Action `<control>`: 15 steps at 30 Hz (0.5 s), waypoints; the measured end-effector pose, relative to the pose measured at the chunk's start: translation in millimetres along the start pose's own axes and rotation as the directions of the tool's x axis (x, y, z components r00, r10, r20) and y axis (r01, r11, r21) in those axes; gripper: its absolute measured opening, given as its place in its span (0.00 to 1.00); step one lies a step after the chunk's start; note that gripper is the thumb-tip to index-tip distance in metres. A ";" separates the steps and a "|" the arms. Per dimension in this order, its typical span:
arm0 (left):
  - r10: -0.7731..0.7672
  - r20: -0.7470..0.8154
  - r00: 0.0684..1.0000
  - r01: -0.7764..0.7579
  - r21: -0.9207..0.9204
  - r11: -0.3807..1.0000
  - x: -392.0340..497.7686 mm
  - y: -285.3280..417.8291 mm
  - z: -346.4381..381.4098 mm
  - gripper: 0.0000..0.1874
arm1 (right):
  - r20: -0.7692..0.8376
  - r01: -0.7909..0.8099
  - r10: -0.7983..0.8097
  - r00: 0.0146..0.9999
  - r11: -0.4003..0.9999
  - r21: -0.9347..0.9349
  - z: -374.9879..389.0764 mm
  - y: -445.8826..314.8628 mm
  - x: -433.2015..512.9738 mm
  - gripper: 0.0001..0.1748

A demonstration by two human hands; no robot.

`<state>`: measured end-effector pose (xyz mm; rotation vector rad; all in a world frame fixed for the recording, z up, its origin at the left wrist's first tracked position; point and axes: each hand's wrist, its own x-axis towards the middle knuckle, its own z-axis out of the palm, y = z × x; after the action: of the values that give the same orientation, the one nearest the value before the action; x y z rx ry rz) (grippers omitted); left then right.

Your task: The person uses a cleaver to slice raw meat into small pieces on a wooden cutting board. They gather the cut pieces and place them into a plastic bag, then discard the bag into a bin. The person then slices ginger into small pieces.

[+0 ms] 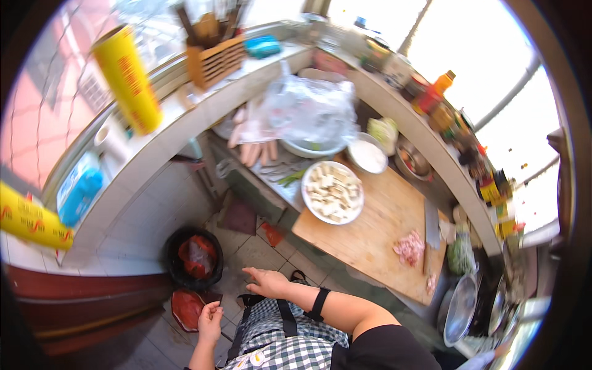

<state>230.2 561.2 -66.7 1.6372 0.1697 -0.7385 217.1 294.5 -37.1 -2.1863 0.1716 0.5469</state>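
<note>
My right hand (267, 282) reaches across my body above the tiled floor, fingers spread and nothing visible in them. Lower and to its left, my left hand (210, 319) has loosely curled fingers and appears to hold nothing. A black bin (170, 252) holding a red bag (199, 256) stands just beyond both hands. Beside my left hand, a red basin-like object (186, 311) rests on the floor. Off to the right, a wooden cutting board (370, 231) carries a white bowl of pale cut pieces (334, 192), chopped pink meat (410, 248) and a cleaver (431, 224).
Behind the board are a bowl of white contents (368, 153), a cabbage (383, 134), a plastic bag (314, 106) and rubber gloves (259, 150). A metal basin (461, 310) stands at the right. The ledge holds a yellow roll (129, 83), a knife block (215, 64) and several bottles. A sleeved arm (481, 360) shows lower right.
</note>
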 end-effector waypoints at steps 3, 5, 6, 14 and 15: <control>0.030 0.097 0.995 -0.037 0.074 0.997 6.5 29.0 37.2 0.13 | -0.062 -0.044 0.044 0.997 0.999 -0.001 -26.8 13.9 -48.0 0.32; 0.048 0.141 0.989 -0.063 0.103 0.993 9.2 46.7 67.0 0.13 | -0.125 -0.053 0.053 0.991 0.999 0.002 -43.0 25.2 -78.7 0.32; 0.050 0.166 0.985 -0.072 0.130 0.989 7.8 53.7 83.9 0.13 | -0.146 -0.075 0.074 0.987 0.997 -0.002 -52.5 32.7 -95.1 0.32; 0.032 0.345 0.938 -0.103 0.190 0.976 -2.5 69.9 212.6 0.13 | -0.603 -0.031 0.240 0.761 0.941 0.336 -122.9 116.0 -235.8 0.23; 0.025 0.351 0.936 -0.097 0.190 0.977 -2.4 69.4 224.4 0.13 | -0.644 -0.020 0.314 0.697 0.907 0.421 -131.3 128.5 -251.7 0.21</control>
<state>181.1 337.9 -12.9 1.6670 -0.2171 -1.0100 -4.9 95.2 53.0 -1.8818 0.8354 -0.2587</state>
